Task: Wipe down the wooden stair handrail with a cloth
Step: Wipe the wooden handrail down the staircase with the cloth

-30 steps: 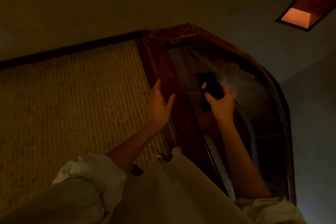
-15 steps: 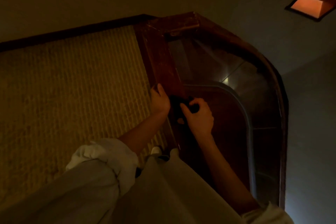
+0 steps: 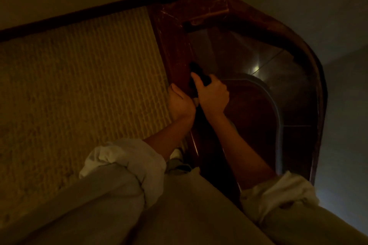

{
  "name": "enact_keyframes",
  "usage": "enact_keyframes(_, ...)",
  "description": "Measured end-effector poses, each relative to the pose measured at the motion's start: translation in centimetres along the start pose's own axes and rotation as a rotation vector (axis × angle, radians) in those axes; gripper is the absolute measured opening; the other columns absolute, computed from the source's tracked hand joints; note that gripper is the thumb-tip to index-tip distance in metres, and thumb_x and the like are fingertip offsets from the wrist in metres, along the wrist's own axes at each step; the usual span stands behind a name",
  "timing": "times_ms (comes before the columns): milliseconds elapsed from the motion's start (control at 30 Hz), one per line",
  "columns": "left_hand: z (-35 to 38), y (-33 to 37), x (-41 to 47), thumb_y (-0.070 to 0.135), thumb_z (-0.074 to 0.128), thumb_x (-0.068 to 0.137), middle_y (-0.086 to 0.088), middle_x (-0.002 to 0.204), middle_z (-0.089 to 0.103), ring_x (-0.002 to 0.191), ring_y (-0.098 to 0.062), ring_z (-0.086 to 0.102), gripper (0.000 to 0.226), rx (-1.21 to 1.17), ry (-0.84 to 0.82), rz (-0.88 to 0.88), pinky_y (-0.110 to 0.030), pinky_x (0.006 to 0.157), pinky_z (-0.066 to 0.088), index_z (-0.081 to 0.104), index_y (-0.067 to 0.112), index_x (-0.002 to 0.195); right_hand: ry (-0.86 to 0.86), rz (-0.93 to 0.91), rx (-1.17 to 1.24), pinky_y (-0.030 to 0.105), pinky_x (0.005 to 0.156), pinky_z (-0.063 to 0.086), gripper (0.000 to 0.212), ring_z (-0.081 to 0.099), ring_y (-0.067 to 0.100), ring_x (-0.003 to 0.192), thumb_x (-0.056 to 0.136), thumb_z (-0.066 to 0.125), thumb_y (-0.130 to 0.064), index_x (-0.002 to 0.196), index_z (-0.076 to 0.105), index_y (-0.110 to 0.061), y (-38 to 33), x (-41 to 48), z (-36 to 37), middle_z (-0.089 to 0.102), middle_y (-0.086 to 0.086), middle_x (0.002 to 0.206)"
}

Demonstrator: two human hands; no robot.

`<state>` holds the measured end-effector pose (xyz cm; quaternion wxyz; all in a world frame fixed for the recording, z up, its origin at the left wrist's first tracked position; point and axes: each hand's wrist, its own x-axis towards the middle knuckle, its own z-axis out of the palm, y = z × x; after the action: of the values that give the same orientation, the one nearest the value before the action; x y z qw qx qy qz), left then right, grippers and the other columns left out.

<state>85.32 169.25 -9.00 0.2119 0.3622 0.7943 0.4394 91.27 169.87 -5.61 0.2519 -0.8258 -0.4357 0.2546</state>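
The dark red-brown wooden handrail (image 3: 175, 49) runs away from me, then bends right around the stairwell. My right hand (image 3: 213, 95) grips a dark cloth (image 3: 196, 69) and presses it against the rail's right side, thumb pointing up the rail. My left hand (image 3: 180, 103) holds the rail's left edge just beside it, fingers wrapped toward the rail. The light is dim, so the cloth shows only as a black patch, and part of it is hidden under my right hand.
A ribbed beige carpet (image 3: 79, 85) covers the landing on the left. Right of the rail, the stairwell (image 3: 258, 77) drops to glossy steps below, ringed by the curved outer rail (image 3: 310, 61). My rolled pale sleeves fill the foreground.
My right hand brought the cloth from out over the stairwell onto the rail and now presses it there. My left hand went from hovering open to holding the rail's edge.
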Motion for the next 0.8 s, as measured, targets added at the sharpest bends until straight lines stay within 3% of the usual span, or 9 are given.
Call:
enact_keyframes(100,0.2,-0.1,-0.3,0.014,0.05,0.095,-0.026,0.108,0.066,0.097,-0.037,0.065,0.031,-0.021,0.014,-0.031,-0.039,0.095,0.044,0.063,-0.009,0.111,-0.073,0.007,0.026,0.028,0.062,0.042,0.056,0.056,0.009,0.075,0.073,0.069,-0.068,0.093,0.066,-0.016,1.6,-1.9,-0.9,0.062,-0.006,0.084)
enact_keyframes(233,-0.7,0.5,-0.4,0.041,0.026,0.101,-0.023,0.116,0.063,0.105,-0.032,0.061,0.059,-0.022,-0.105,-0.02,-0.038,0.1,0.043,0.059,-0.005,0.119,-0.034,-0.008,0.066,0.026,0.054,0.042,0.05,0.056,0.008,0.062,0.072,0.069,-0.068,0.074,0.061,-0.019,0.1,0.1,0.0,0.058,-0.007,0.069)
enact_keyframes(367,-0.2,0.8,0.1,0.028,0.035,0.101,-0.026,0.106,0.066,0.095,-0.035,0.066,0.047,-0.048,0.028,0.059,-0.036,0.092,0.046,0.063,-0.009,0.11,-0.06,0.022,0.131,0.024,0.05,0.037,0.05,0.053,0.008,0.06,0.075,0.067,-0.067,0.071,0.057,-0.018,-3.2,4.3,1.4,0.054,-0.007,0.065)
enact_keyframes(467,-0.4,0.6,-0.1,0.038,0.024,0.103,-0.027,0.114,0.063,0.104,-0.037,0.063,0.061,-0.012,-0.013,0.031,-0.044,0.097,0.045,0.061,-0.009,0.115,-0.081,0.015,0.117,0.03,0.057,0.046,0.051,0.058,0.012,0.065,0.075,0.066,-0.069,0.074,0.058,-0.018,-2.1,2.8,0.9,0.058,-0.005,0.07)
enact_keyframes(500,-0.8,0.9,-0.2,0.037,0.025,0.103,-0.027,0.116,0.062,0.105,-0.036,0.062,0.059,-0.022,-0.035,0.018,-0.043,0.098,0.044,0.06,-0.008,0.116,-0.087,0.01,0.092,0.031,0.059,0.047,0.052,0.057,0.012,0.064,0.075,0.066,-0.069,0.074,0.058,-0.018,-1.1,1.6,0.6,0.058,-0.005,0.069)
enact_keyframes(633,-0.7,1.6,-0.2,0.004,0.048,0.097,-0.025,0.103,0.066,0.094,-0.027,0.063,0.021,-0.072,-0.04,-0.034,-0.029,0.09,0.041,0.062,-0.009,0.106,-0.036,0.006,0.008,0.031,0.057,0.048,0.057,0.058,0.014,0.063,0.073,0.065,-0.071,0.076,0.062,-0.014,0.8,0.0,0.2,0.061,-0.002,0.07)
enact_keyframes(800,-1.3,1.2,-0.9,0.017,0.046,0.097,-0.025,0.097,0.068,0.097,-0.024,0.058,0.032,-0.193,0.0,-0.006,-0.026,0.093,0.037,0.065,-0.008,0.102,0.01,-0.03,0.01,0.023,0.045,0.031,0.056,0.046,0.008,0.055,0.076,0.064,-0.069,0.062,0.046,-0.018,-4.6,5.7,2.4,0.045,-0.008,0.058)
